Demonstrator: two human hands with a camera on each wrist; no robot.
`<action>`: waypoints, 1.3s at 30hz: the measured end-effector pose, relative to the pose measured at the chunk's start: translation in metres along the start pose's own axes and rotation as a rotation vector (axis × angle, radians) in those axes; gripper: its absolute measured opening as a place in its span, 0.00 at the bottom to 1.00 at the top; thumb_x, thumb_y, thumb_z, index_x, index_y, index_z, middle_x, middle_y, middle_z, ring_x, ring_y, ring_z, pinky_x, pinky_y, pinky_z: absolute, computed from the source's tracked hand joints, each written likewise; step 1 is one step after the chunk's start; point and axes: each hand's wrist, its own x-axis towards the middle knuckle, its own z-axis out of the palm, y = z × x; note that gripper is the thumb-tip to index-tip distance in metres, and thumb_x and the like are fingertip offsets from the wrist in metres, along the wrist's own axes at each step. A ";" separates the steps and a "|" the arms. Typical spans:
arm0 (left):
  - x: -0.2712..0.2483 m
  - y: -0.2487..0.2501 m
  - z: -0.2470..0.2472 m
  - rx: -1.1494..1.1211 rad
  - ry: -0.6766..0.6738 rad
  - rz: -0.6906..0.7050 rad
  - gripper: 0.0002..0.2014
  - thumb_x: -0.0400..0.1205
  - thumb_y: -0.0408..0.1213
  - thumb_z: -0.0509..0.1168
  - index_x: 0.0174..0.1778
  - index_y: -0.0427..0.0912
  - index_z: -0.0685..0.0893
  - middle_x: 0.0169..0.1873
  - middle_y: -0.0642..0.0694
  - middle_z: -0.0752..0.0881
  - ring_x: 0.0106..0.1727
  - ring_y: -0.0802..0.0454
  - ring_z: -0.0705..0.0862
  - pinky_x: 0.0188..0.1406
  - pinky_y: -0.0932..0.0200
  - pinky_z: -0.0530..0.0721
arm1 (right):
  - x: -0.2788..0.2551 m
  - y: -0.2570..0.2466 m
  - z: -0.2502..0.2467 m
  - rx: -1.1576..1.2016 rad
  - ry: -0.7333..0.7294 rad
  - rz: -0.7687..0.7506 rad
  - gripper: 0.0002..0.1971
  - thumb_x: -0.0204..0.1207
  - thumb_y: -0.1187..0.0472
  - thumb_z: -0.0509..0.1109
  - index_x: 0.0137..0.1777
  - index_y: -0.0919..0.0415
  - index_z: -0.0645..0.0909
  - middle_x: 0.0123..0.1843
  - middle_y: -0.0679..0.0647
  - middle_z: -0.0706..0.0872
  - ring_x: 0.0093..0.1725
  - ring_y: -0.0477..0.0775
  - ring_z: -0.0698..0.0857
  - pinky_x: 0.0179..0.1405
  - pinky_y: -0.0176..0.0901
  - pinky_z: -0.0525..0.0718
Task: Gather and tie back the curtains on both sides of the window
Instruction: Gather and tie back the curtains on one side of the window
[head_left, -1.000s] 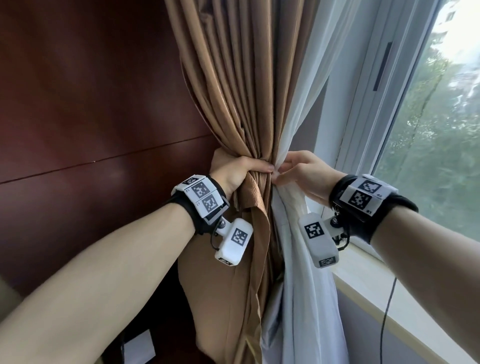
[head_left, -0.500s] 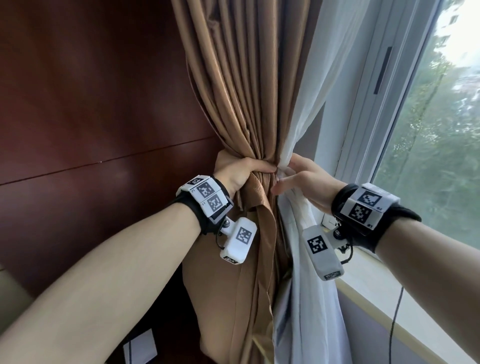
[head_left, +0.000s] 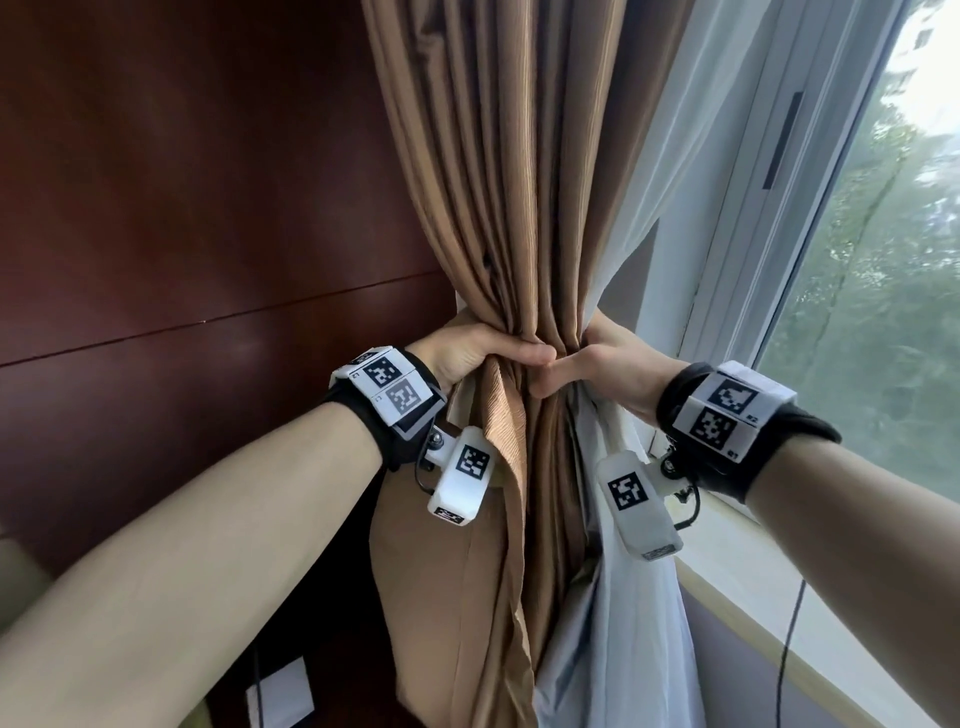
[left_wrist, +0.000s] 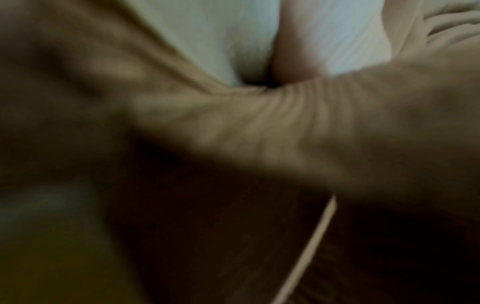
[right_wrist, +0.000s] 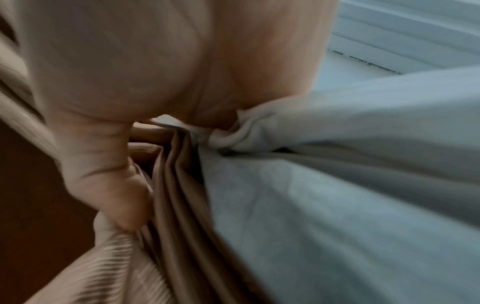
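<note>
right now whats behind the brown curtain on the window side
A pale white curtain hangs behind the brown curtain, towards the window frame. Both the left hand and right hand grip the bundle; any tieback is hidden.

The right hand (head_left: 602, 364) has closed around the gathered curtain (head_left: 524, 234) from the window side. Its thumb now meets the left hand (head_left: 467, 353) thumb at the curtain's front.

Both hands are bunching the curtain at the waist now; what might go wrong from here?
1. No tie-back band shows; freeing the left hand or right hand to fetch one could let the pleated brown curtain spread.
2. The pale sheer curtain billows below the grip, so folds may slip out.
</note>
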 end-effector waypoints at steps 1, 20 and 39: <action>0.001 0.000 -0.001 -0.015 -0.006 -0.009 0.16 0.65 0.25 0.77 0.48 0.39 0.94 0.45 0.39 0.95 0.50 0.46 0.94 0.50 0.55 0.91 | 0.004 0.002 0.001 -0.030 -0.006 0.018 0.51 0.39 0.52 0.86 0.71 0.53 0.82 0.71 0.56 0.84 0.69 0.57 0.87 0.65 0.54 0.88; 0.001 0.003 -0.016 -0.140 -0.127 -0.131 0.19 0.71 0.18 0.69 0.57 0.33 0.93 0.52 0.34 0.93 0.54 0.40 0.93 0.62 0.46 0.91 | 0.017 -0.004 0.022 0.120 -0.004 0.130 0.59 0.35 0.69 0.77 0.78 0.72 0.68 0.66 0.75 0.85 0.58 0.68 0.92 0.44 0.52 0.93; 0.011 -0.001 0.004 -0.032 0.167 -0.078 0.38 0.50 0.34 0.86 0.60 0.31 0.92 0.57 0.31 0.92 0.55 0.34 0.92 0.66 0.34 0.88 | -0.017 -0.031 -0.006 -0.315 0.375 0.104 0.42 0.49 0.49 0.95 0.58 0.58 0.74 0.52 0.51 0.80 0.50 0.50 0.81 0.46 0.45 0.82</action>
